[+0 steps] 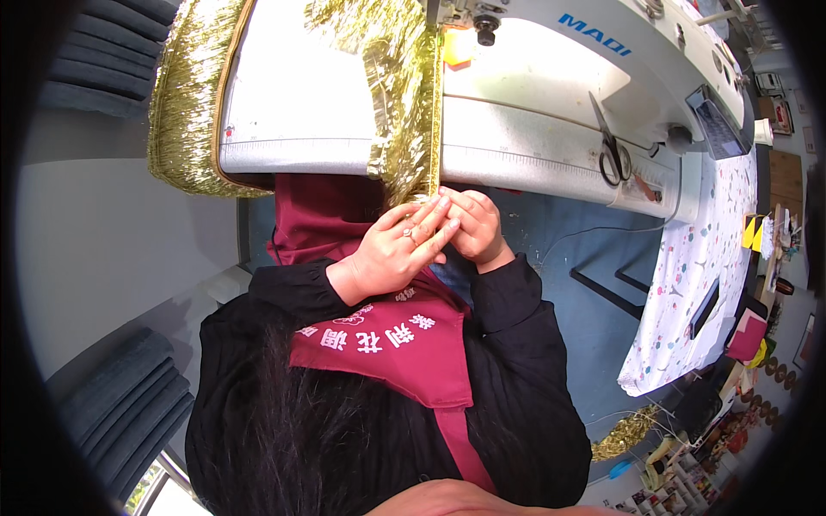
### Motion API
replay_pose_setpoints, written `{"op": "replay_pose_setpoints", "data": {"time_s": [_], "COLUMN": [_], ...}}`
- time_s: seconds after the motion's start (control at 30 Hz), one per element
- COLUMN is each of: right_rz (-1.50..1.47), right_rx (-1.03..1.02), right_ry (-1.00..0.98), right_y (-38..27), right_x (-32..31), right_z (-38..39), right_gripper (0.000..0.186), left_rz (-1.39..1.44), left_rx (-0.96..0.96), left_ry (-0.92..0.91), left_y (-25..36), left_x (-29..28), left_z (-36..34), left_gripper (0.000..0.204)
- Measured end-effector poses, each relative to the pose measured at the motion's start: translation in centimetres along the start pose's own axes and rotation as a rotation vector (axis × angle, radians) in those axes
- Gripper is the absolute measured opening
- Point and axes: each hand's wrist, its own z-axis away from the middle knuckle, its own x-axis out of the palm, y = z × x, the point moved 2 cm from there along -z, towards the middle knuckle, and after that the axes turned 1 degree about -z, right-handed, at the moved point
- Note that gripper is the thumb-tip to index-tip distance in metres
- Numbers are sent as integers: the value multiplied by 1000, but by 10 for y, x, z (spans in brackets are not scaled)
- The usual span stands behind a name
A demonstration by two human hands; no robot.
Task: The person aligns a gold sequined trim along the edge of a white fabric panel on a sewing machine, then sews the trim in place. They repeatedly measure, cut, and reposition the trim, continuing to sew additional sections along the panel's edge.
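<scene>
A narrow gold sequin-like band [435, 112] edged with shiny gold tinsel fringe [401, 103] runs down from the sewing machine's needle area to the table's front edge. There my left hand [396, 245] and my right hand [472, 225] meet, closed around the trim's near end, their fingertips overlapping. The left wears a ring. What lies under the fingers is partly hidden. More tinsel fringe [185, 95] hangs over the table's left side with a brown binding.
The white sewing machine [551, 21] stands at the back right, with black scissors [615, 159] on its ruled table [284, 146]. A patterned cloth [654, 335] covers a surface to the right. My maroon apron [430, 378] is below my hands, and a tinsel heap [624, 434] lies at lower right.
</scene>
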Motion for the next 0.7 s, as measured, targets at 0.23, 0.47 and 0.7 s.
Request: {"op": "replay_pose_setpoints", "data": {"time_s": [0.23,0.47,0.7], "right_rz": [8,16,5], "right_rx": [4,-4,12], "right_ry": [3,-8,-7], "right_y": [1,4,5], "right_x": [0,0,-1], "right_z": [-2,-4,-7], "right_gripper": [17,17,17], "left_rz": [-20,-34,-17], "left_rx": [-7,0,-15], "left_ry": [-6,-19,-18], "left_y": [-1,-3,-5], "left_x": [1,-1,-3], "left_z": [0,-3,-6], "left_gripper": [59,58,56]}}
